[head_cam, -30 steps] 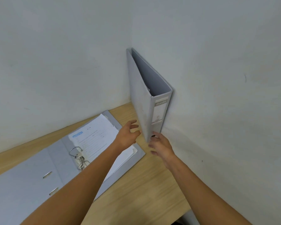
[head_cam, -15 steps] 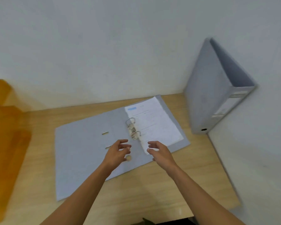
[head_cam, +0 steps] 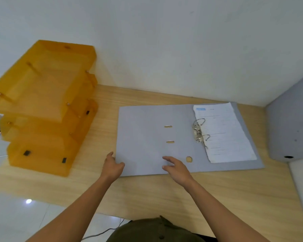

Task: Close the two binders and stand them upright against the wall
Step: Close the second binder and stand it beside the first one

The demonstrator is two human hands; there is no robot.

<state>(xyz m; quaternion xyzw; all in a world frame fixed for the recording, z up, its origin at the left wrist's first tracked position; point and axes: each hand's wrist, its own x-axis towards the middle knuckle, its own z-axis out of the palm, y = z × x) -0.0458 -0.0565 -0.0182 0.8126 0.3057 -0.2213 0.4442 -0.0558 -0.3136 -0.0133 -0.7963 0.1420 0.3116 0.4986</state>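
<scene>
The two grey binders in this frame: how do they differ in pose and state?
The open binder lies flat on the desk, covers spread, rings and papers exposed; the closed binder stands upright at the right edge by the wall. The left hand is at the open binder's near left corner and the right hand over its near edge; nothing touches the closed one. Both are grey.

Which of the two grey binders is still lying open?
The open binder lying flat on the desk, papers and rings showing, beneath both hands. The other binder already stands closed at the right.

Both hands off the standing binder [head_cam: 292,123], now at open binder's [head_cam: 147,137] left cover.
</scene>
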